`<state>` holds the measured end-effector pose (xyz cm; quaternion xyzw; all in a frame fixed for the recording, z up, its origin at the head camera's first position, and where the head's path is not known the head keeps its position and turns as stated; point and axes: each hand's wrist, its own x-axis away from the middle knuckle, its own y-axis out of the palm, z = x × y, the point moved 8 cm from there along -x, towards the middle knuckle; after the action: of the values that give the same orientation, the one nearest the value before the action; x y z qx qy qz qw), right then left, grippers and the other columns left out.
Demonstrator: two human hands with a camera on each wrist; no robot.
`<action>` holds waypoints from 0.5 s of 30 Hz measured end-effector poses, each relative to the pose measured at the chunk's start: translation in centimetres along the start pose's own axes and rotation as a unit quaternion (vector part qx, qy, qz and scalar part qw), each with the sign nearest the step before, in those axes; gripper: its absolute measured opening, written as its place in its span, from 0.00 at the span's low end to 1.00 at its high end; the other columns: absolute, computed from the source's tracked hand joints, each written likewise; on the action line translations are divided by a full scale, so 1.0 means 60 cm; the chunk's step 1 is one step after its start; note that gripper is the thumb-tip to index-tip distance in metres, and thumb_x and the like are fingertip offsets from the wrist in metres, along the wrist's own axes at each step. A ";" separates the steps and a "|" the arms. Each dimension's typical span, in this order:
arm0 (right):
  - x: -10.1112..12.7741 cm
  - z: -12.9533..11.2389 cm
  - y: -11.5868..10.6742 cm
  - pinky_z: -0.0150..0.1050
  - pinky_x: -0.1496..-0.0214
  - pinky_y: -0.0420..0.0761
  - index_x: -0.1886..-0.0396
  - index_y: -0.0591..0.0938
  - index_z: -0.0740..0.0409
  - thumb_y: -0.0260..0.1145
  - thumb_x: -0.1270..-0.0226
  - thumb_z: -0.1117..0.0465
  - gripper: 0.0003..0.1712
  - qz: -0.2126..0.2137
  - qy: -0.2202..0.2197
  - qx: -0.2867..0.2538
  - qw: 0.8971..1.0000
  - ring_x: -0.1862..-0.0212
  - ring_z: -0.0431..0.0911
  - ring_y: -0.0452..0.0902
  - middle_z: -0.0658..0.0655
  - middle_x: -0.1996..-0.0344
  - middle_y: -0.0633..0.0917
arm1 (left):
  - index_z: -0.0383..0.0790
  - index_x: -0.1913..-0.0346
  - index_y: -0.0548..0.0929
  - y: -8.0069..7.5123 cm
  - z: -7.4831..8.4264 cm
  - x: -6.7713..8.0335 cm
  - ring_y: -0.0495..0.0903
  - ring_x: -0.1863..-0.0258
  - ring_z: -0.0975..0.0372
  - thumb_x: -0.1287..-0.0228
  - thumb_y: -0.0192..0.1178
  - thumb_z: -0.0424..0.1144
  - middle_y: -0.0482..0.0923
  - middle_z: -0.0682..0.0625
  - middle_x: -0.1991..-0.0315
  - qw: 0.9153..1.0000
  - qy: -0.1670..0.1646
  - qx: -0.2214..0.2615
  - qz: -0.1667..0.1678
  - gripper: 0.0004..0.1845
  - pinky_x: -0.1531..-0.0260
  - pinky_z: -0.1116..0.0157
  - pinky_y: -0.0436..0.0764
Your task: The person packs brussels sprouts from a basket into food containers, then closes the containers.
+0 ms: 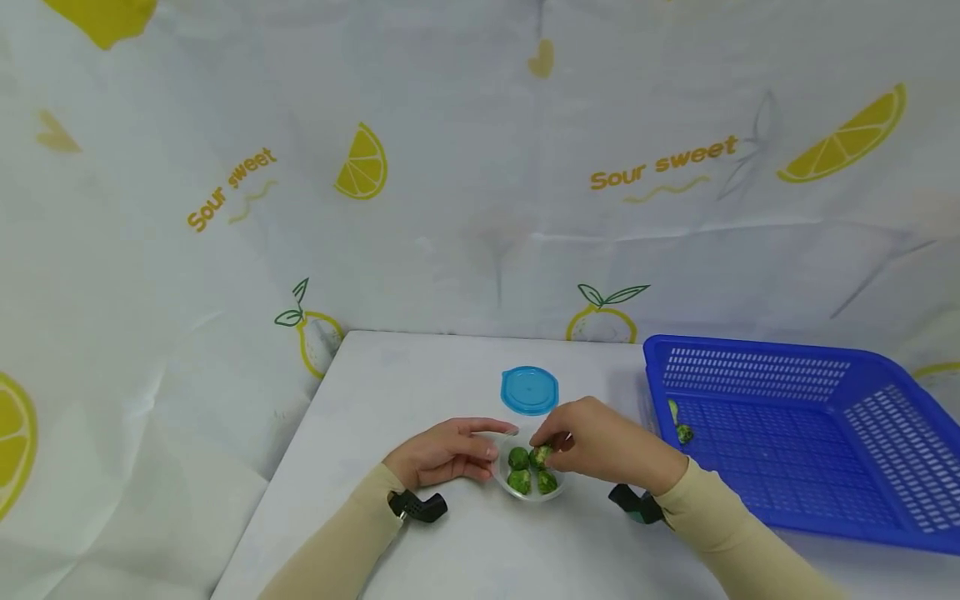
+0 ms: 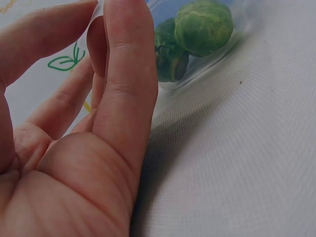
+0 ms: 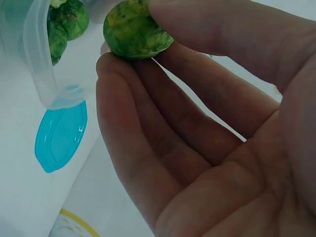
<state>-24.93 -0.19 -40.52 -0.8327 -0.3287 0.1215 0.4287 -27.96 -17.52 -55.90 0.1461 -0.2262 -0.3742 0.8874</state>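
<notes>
Pinching a Brussels sprout between thumb and fingers, the right hand hovers over the clear tub on the worktop. The left hand steadies the tub's side, fingers relaxed. Behind lie a blue lid and a blue basket.

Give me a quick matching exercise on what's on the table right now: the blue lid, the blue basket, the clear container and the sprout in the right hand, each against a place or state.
Things:
1. blue lid
2. blue basket
3. clear container
4. sprout in the right hand

Places or states:
A. steadied by the left hand, with sprouts inside
B. pinched between fingertips over the container
C. lying flat on the table behind the container
D. at the table's right side, with a sprout or two inside

Pairs: 1-C, 2-D, 3-A, 4-B
</notes>
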 end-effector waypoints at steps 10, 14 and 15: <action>-0.008 -0.005 0.029 0.31 0.58 0.87 0.56 0.95 0.56 0.78 0.34 0.66 0.08 -0.017 0.016 0.032 0.999 0.61 0.40 0.82 0.46 0.62 0.91 | 0.43 0.21 0.74 0.005 0.006 0.002 0.89 0.63 0.65 0.24 0.65 0.32 0.85 0.54 0.64 1.000 0.001 -0.005 -0.003 0.31 0.52 0.67 0.92; -0.011 -0.006 0.040 0.31 0.58 0.87 0.57 0.95 0.56 0.79 0.35 0.67 0.08 -0.026 0.012 0.031 0.999 0.63 0.39 0.81 0.46 0.63 0.91 | 0.42 0.21 0.74 0.004 0.004 0.002 0.89 0.63 0.65 0.23 0.64 0.31 0.85 0.54 0.63 1.000 0.000 -0.006 -0.001 0.30 0.51 0.67 0.92; -0.011 -0.006 0.042 0.31 0.58 0.87 0.57 0.95 0.56 0.79 0.35 0.67 0.08 -0.028 0.008 0.031 0.999 0.63 0.38 0.81 0.46 0.63 0.91 | 0.42 0.21 0.74 0.004 0.004 0.002 0.89 0.63 0.65 0.23 0.64 0.31 0.86 0.54 0.63 1.000 0.000 -0.006 -0.001 0.30 0.52 0.67 0.92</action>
<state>-24.14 -1.91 -42.35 -0.8104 -0.3440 0.1130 0.4606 -27.84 -17.47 -55.57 0.1412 -0.2243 -0.3764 0.8878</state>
